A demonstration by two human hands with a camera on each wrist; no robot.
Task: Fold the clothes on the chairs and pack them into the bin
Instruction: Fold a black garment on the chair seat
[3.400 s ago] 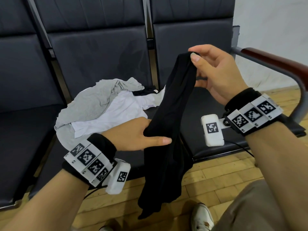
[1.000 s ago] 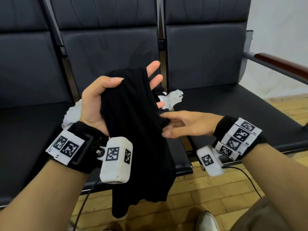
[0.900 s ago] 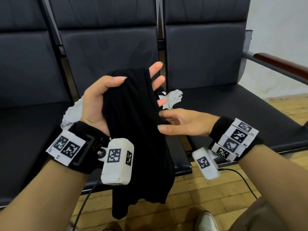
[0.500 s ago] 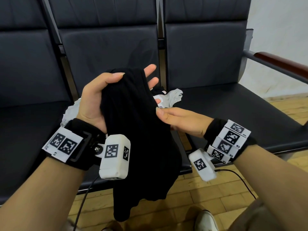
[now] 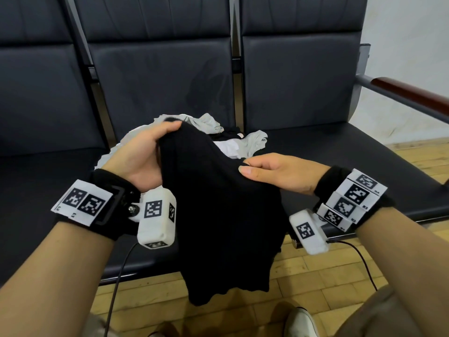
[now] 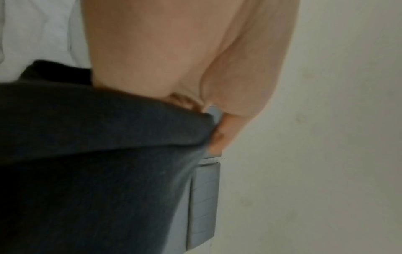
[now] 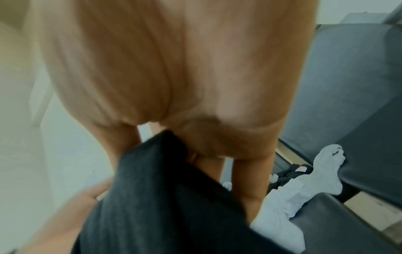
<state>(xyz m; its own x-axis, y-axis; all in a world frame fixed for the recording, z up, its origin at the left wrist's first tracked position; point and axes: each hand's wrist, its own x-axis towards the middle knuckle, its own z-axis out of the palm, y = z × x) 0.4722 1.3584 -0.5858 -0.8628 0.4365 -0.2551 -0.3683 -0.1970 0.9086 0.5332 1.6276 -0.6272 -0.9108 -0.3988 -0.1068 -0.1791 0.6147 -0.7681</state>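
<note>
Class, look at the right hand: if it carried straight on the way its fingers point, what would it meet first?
The right hand points toward the left hand, so it would probably push the black garment it pinches into that hand; depth is uncertain.

I am looking at a row of dark chairs [image 5: 303, 79] with padded seats and backs, joined side by side. The row is standing on a wooden floor [image 5: 315, 276]. At the right end an armrest [image 5: 408, 92] with a brown top is sticking out. A pile of clothes [image 5: 252, 142], grey and white with a bit of black, is lying on the middle seat, near its back edge, and is reaching a little toward the right seat. A thin black cable [image 5: 364, 261] is hanging over the floor in front of the seats. A white shoe [image 5: 303, 322] is standing on the floor.
</note>
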